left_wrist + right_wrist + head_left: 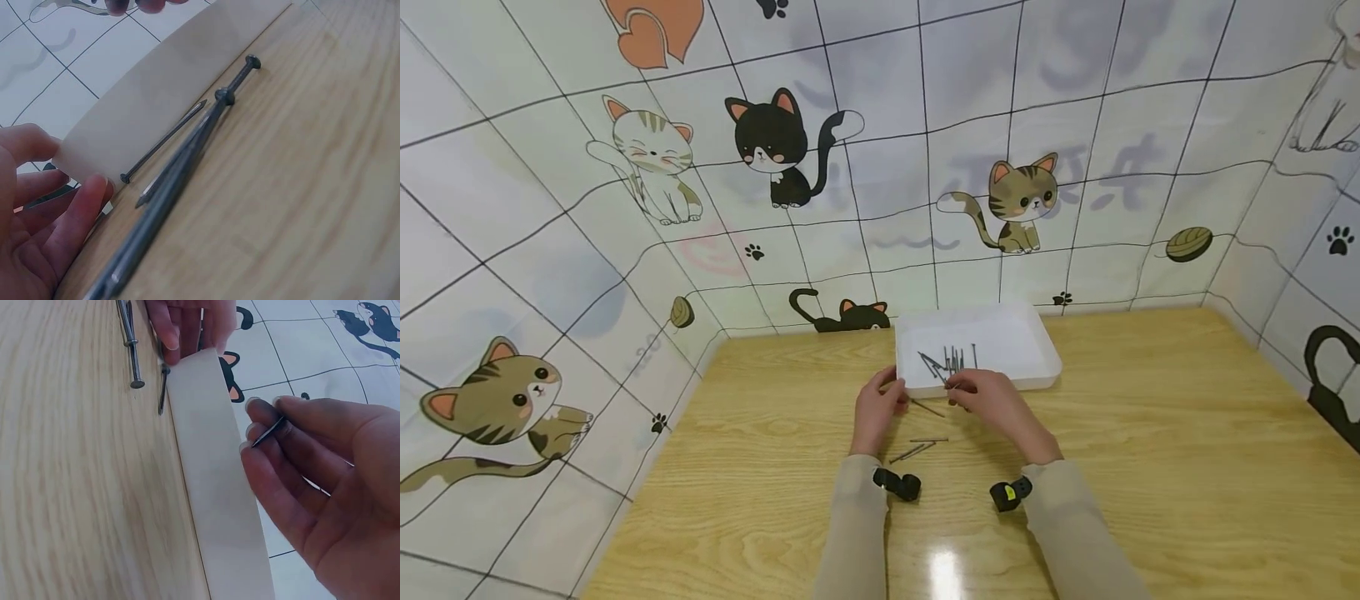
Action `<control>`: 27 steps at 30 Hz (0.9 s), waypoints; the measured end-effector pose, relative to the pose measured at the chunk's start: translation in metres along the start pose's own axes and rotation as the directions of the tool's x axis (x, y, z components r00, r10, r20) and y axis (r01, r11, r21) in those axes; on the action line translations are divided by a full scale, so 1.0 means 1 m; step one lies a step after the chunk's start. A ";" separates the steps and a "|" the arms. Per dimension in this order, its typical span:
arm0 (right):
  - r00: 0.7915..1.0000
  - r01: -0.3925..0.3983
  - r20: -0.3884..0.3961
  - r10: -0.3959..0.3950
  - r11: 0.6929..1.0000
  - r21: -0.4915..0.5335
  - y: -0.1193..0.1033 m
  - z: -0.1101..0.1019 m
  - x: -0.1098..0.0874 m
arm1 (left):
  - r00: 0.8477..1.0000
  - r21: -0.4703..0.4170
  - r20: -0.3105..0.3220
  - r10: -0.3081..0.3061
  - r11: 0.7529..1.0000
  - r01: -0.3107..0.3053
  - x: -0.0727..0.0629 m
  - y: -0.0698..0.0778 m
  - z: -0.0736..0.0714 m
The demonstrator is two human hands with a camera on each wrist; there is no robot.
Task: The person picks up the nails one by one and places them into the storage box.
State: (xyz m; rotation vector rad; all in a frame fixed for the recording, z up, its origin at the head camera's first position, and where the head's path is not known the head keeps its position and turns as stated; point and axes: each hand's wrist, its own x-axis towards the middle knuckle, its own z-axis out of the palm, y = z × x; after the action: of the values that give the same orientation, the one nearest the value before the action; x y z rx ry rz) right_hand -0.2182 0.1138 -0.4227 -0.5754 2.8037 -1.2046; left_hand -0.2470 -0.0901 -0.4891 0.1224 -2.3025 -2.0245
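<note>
A shallow white plastic tray [1037, 354] stands against the back wall with several steel nails [960, 358] lying inside. At its front left corner my left hand [877, 414] grips the tray, thumb low on the front wall [134, 103] and fingers round the side. Over the front rim, my right hand [997, 406] pinches a dark nail [269, 432] between thumb and fingertips, its point sticking out. One loose nail [164, 144] lies on the table right along the tray's front wall. Nearer to me, two more nails [917, 450] lie crossed, between my forearms.
The light wood table [1180, 467] runs out to both sides of the tray. White tiled-pattern walls with cartoon cats [790, 150] close it in at the back and sides. A black wrist camera [904, 485] sits on each wrist.
</note>
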 end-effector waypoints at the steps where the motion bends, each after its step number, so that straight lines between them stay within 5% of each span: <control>1: 1.000 0.006 -0.016 -0.005 1.000 0.007 0.000 -0.001 0.000 | 1.000 0.000 0.001 0.004 1.000 -0.004 0.000 0.000 0.000; 11: 0.997 0.038 -0.074 -0.034 0.998 0.048 0.009 -0.015 0.007 | 1.000 -0.005 -0.001 0.025 1.000 -0.025 -0.002 0.001 0.002; 18: 0.999 0.007 -0.050 0.000 0.991 0.134 0.015 -0.028 0.017 | 1.000 -0.026 0.027 -0.013 1.000 0.013 -0.016 0.027 -0.003; 21: 0.998 -0.008 -0.057 0.016 0.989 0.150 0.016 -0.035 0.022 | 0.999 -0.030 0.032 -0.017 0.999 0.018 -0.012 0.019 -0.002; 27: 0.994 -0.004 -0.109 0.005 1.000 0.008 0.015 -0.049 0.034 | 1.000 -0.006 -0.006 0.002 1.000 -0.002 -0.002 -0.001 -0.001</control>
State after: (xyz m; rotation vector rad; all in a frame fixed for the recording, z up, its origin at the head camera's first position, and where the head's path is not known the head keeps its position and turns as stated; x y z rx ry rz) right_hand -0.2629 0.1455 -0.3954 -0.5183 2.8855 -1.2841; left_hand -0.2445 -0.0905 -0.4898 0.1258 -2.2918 -2.0271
